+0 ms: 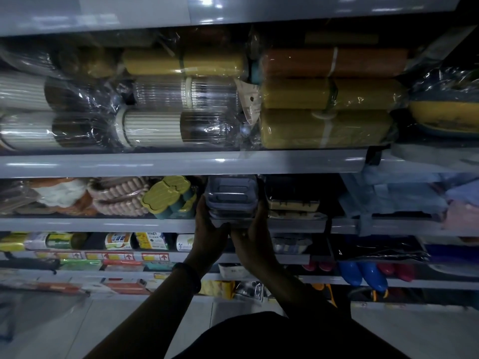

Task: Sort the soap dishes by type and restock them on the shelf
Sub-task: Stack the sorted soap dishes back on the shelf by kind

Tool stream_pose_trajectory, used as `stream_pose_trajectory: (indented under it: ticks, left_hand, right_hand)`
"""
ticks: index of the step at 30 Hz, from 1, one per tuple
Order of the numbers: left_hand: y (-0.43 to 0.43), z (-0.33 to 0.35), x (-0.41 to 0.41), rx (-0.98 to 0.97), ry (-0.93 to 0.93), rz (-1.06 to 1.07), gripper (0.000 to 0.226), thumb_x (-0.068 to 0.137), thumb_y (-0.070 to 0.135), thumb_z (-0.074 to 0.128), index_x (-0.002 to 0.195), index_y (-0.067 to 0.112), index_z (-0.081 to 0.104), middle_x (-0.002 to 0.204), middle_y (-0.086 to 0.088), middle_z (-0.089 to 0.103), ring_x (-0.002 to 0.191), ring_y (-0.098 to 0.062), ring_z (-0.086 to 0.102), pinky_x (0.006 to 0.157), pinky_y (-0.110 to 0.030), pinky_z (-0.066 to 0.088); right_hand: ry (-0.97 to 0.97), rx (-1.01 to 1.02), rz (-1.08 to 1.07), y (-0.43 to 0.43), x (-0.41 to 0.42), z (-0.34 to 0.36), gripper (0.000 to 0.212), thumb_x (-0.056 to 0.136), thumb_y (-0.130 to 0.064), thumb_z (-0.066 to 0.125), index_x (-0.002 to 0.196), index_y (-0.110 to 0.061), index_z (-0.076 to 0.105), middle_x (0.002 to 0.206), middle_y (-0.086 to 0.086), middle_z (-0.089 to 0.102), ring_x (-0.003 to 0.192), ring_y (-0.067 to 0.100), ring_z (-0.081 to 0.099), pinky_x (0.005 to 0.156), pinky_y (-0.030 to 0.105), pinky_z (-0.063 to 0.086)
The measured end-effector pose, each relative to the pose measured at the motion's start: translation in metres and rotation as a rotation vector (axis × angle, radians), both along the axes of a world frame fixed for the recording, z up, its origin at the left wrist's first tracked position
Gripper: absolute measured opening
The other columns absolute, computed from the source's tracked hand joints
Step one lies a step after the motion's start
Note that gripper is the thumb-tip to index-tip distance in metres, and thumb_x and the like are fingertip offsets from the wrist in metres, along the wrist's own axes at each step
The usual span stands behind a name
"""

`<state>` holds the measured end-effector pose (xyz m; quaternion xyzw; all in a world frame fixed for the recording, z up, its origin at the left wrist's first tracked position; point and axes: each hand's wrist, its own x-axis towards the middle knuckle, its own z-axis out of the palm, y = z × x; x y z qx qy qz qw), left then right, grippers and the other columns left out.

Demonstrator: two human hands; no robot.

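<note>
Gripping the grey soap-dish stack (232, 198) by its sides w/ left hand (207, 226) & right hand (252, 237), on the grey metal shelf (103, 225) btwn green dishes (168, 198) & beige dishes (293, 204), dim shop aisle.

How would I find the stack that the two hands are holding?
Find the shelf right under the big wrapped rolls. Near its middle is the grey stack of boxy soap dishes, gripped by the left hand and the right hand. The yellow-green dishes are on its left and the beige dishes on its right, so it is the only grey one.
</note>
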<state>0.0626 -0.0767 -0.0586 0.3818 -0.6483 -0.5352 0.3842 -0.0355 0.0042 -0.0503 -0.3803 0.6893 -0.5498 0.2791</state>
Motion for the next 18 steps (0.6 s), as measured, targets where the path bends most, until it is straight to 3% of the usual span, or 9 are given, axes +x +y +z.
stream_pose_trajectory:
  ticks: [3, 6, 9, 12, 13, 15, 18]
  left_hand:
    - [-0.001, -0.005, 0.0, 0.031, -0.03, 0.02, 0.084, 0.089, 0.001, 0.078, 0.153, 0.034, 0.036, 0.145, 0.005, 0.055, 0.132, -0.011, 0.059, 0.103, -0.051, 0.059]
    - [0.0, -0.005, 0.001, 0.034, -0.055, 0.02, 0.083, 0.09, 0.001, 0.076, 0.146, 0.047, 0.036, 0.143, 0.01, 0.052, 0.131, -0.008, 0.057, 0.103, -0.054, 0.059]
    - [0.0, -0.003, 0.004, 0.045, -0.054, -0.008, 0.083, 0.092, -0.002, 0.074, 0.154, 0.033, 0.031, 0.145, 0.005, 0.049, 0.135, -0.021, 0.055, 0.101, -0.055, 0.06]
    - [-0.003, 0.001, 0.009, -0.001, -0.077, -0.025, 0.087, 0.093, 0.009, 0.077, 0.159, 0.029, 0.025, 0.15, 0.002, 0.047, 0.139, -0.021, 0.053, 0.101, -0.053, 0.06]
    - [-0.004, 0.002, 0.013, -0.029, -0.086, -0.025, 0.09, 0.091, 0.018, 0.079, 0.161, 0.03, 0.022, 0.152, 0.0, 0.047, 0.14, -0.021, 0.053, 0.101, -0.053, 0.06]
    - [-0.006, 0.003, 0.022, -0.108, -0.125, -0.035, 0.094, 0.09, 0.024, 0.079, 0.162, 0.025, 0.018, 0.154, -0.004, 0.047, 0.139, -0.022, 0.056, 0.1, -0.047, 0.061]
    - [-0.002, 0.002, 0.041, -0.194, -0.173, -0.047, 0.078, 0.094, -0.002, 0.072, 0.156, 0.011, 0.027, 0.147, -0.007, 0.051, 0.127, -0.022, 0.064, 0.09, -0.028, 0.063]
  right_hand:
    - [0.035, 0.034, 0.001, -0.002, -0.002, 0.001, 0.102, 0.096, -0.017, 0.071, 0.166, -0.026, -0.003, 0.171, 0.001, 0.019, 0.152, 0.018, 0.032, 0.116, 0.036, 0.046]
    - [0.046, 0.04, 0.003, -0.001, -0.003, -0.001, 0.103, 0.095, -0.016, 0.072, 0.165, -0.028, -0.003, 0.171, 0.001, 0.021, 0.152, 0.018, 0.034, 0.114, 0.037, 0.048]
    - [0.024, 0.026, -0.008, 0.0, -0.002, -0.003, 0.104, 0.093, -0.011, 0.074, 0.164, -0.031, 0.001, 0.167, 0.001, 0.028, 0.147, 0.017, 0.042, 0.106, 0.036, 0.056]
    - [-0.041, -0.012, -0.024, 0.003, 0.004, -0.001, 0.106, 0.09, -0.007, 0.075, 0.163, -0.036, 0.004, 0.161, -0.013, 0.034, 0.137, 0.006, 0.05, 0.098, 0.023, 0.058]
    - [-0.057, -0.026, -0.034, 0.005, 0.007, 0.001, 0.104, 0.089, -0.012, 0.076, 0.162, -0.038, 0.007, 0.158, -0.02, 0.035, 0.135, 0.001, 0.051, 0.097, 0.021, 0.057]
    - [-0.07, -0.043, -0.079, 0.01, 0.011, -0.002, 0.098, 0.083, -0.033, 0.074, 0.161, -0.039, 0.016, 0.155, -0.018, 0.04, 0.13, 0.004, 0.054, 0.095, 0.028, 0.059]
    - [-0.049, 0.042, -0.144, 0.009, 0.017, -0.01, 0.084, 0.078, -0.054, 0.066, 0.153, -0.034, 0.035, 0.144, -0.007, 0.052, 0.122, 0.014, 0.061, 0.094, 0.043, 0.06]
